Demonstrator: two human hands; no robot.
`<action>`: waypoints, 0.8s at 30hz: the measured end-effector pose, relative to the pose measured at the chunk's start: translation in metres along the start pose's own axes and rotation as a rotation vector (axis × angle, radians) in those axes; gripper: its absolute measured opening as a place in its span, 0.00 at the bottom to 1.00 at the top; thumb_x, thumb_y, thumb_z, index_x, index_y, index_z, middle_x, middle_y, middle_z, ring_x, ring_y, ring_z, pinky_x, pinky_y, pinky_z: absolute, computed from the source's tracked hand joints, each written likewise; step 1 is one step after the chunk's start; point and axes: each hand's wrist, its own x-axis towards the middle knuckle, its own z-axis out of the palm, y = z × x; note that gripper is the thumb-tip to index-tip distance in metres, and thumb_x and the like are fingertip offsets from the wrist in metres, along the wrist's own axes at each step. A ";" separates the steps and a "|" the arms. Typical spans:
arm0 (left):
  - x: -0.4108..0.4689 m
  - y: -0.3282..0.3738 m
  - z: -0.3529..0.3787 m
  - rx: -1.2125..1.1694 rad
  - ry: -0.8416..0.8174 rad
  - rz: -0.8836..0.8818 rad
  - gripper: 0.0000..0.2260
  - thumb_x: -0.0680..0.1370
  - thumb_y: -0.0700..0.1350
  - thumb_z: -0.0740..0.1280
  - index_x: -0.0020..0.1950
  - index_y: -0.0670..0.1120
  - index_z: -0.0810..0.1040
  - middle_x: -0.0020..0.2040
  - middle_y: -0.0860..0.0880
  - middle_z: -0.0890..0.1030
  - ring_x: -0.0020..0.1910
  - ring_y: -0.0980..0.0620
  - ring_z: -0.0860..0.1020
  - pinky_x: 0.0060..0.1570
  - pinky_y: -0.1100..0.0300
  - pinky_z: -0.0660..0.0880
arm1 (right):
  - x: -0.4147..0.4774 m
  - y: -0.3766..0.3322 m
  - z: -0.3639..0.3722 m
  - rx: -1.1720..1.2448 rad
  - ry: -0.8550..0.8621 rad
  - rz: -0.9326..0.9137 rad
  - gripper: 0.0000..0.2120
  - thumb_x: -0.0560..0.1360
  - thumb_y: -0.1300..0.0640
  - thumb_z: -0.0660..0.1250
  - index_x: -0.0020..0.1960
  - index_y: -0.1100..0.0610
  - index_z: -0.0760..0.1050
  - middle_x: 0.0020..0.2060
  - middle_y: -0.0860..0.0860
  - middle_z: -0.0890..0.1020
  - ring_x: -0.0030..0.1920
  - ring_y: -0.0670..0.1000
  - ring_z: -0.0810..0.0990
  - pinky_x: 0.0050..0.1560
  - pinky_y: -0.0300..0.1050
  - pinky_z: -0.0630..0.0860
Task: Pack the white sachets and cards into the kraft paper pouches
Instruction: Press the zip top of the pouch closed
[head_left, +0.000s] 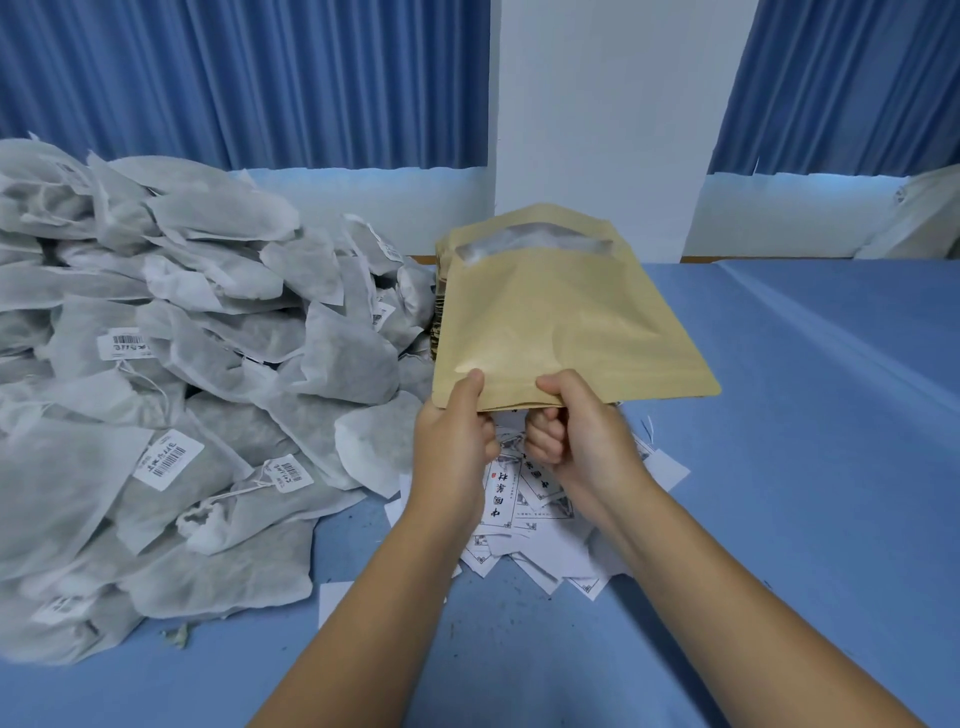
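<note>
A kraft paper pouch (561, 322) with a clear window near its far end is held up over the table's middle. My left hand (454, 441) pinches its near edge at the left, thumb on top. My right hand (576, 426) pinches the same edge at the right, fingers curled underneath. Below my hands lies a loose heap of printed white cards (524, 525). A big pile of white sachets (171, 374) with barcode tags fills the left side of the table. Behind the held pouch, a stack of more pouches (438, 317) shows only its edge.
The table (805, 467) is covered in blue cloth. A white pillar (597, 119) and blue curtains (249, 78) stand behind it. Something white lies at the far right edge (919, 218).
</note>
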 end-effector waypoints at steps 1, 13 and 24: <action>0.001 0.000 0.000 -0.001 -0.017 -0.002 0.10 0.81 0.43 0.62 0.39 0.47 0.71 0.22 0.56 0.63 0.20 0.59 0.58 0.18 0.68 0.56 | 0.000 0.001 -0.001 0.015 -0.003 0.023 0.19 0.76 0.57 0.62 0.27 0.53 0.62 0.22 0.49 0.59 0.22 0.48 0.56 0.24 0.40 0.54; -0.014 0.003 0.009 -0.068 -0.109 -0.066 0.13 0.81 0.42 0.63 0.37 0.41 0.70 0.19 0.51 0.69 0.15 0.58 0.67 0.16 0.70 0.63 | 0.000 0.002 0.001 -0.013 -0.097 0.109 0.19 0.77 0.55 0.65 0.29 0.55 0.67 0.22 0.49 0.64 0.23 0.47 0.63 0.23 0.38 0.61; -0.006 -0.003 0.005 0.009 -0.070 -0.008 0.09 0.81 0.41 0.62 0.41 0.42 0.73 0.24 0.50 0.64 0.18 0.58 0.64 0.18 0.68 0.62 | 0.002 0.005 -0.001 -0.064 -0.115 0.131 0.19 0.78 0.53 0.64 0.31 0.56 0.65 0.23 0.49 0.62 0.24 0.47 0.62 0.25 0.38 0.61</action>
